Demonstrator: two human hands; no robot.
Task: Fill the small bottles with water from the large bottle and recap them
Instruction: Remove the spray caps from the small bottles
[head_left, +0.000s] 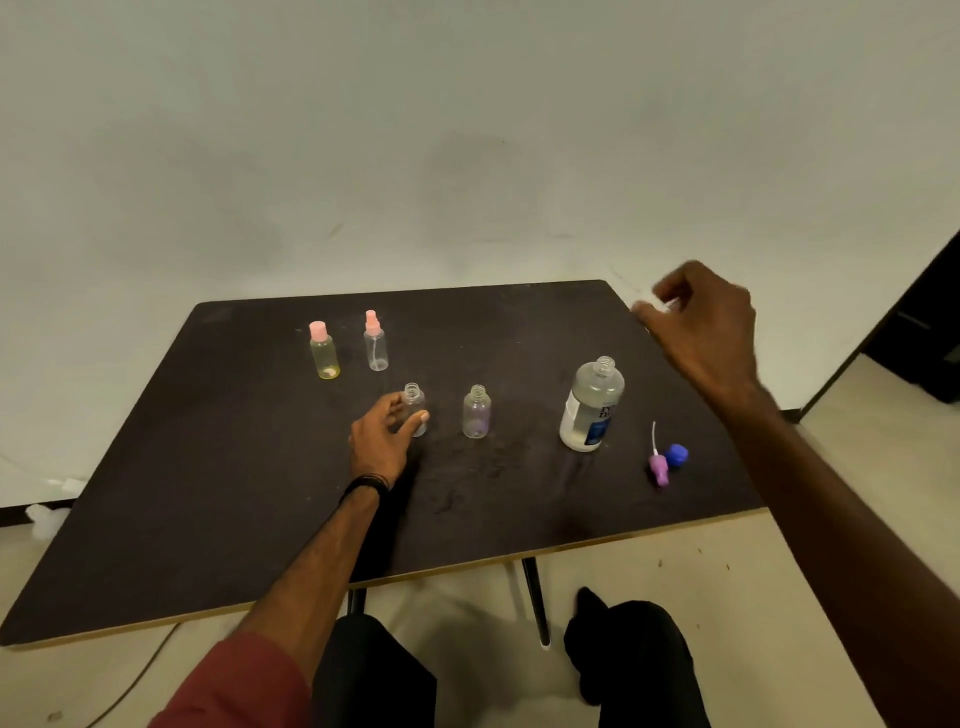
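Note:
Around an uncapped small clear bottle (415, 402) near the table's middle, my left hand (383, 435) is closed, thumb in front and fingers behind. A second uncapped small bottle (476, 413), purple-tinted, stands just to its right. Further right stands the large bottle (593, 405), uncapped, with a blue label. My right hand (704, 325) is raised over the table's far right corner, fingers pinched on a small whitish cap (643, 307), which is blurred. Nearer me, right of the large bottle, a purple spray cap (658, 467) and a blue cap (677, 455) lie on the table.
Two capped small bottles stand at the back left: a yellowish one with a pink cap (324, 353) and a clear one with a pink spray top (375, 343). The dark table (234, 467) has a pale front edge. My knees show below it.

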